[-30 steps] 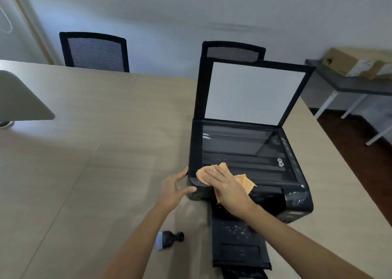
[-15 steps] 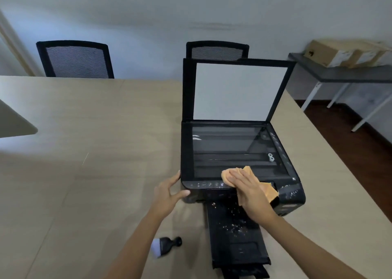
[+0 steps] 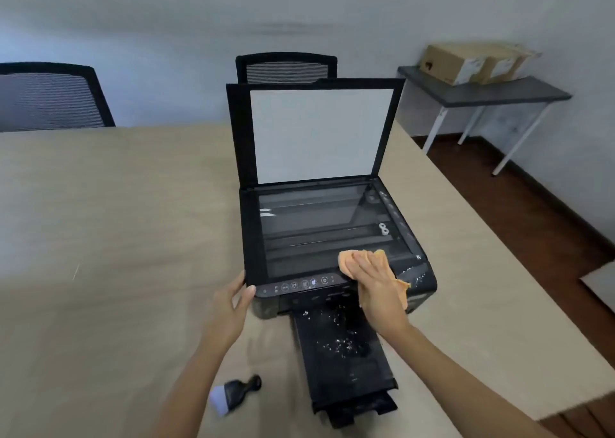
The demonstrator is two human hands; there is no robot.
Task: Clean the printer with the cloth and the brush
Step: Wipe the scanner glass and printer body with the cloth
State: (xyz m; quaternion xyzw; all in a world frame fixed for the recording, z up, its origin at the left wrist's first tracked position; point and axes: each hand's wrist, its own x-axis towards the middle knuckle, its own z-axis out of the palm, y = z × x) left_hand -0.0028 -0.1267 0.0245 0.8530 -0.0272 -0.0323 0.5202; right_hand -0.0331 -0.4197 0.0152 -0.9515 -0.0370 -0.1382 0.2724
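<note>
Since a second ago, the orange cloth [image 3: 376,264] has been carried by the right hand [image 3: 374,288] from the near left part of the scanner glass across to its near right corner, while the left hand [image 3: 229,308] has been kept at the near left corner of the printer [image 3: 253,238].

A large pale wooden surface [image 3: 116,221] fills most of the view, and the black printer is set toward its right edge. The scanner lid [image 3: 316,135] is raised upright, with its white backing turned toward the viewer. An output tray [image 3: 346,364] is drawn out toward the near edge of the surface, and white specks are scattered over it and over the near right corner of the printer body.

The right hand is laid flat on the cloth, its fingers [image 3: 357,264] extended and pressed down on the fabric rather than curled around it; part of the cloth hangs past the front edge of the printer. The left hand is held open, its fingers [image 3: 238,284] spread against the side of the printer and the thumb touching the control strip, with nothing gripped.

The brush [image 3: 233,391], black-handled with pale bristles, is seen lying on the surface near its near edge, left of the tray and beside the left forearm, untouched.
</note>
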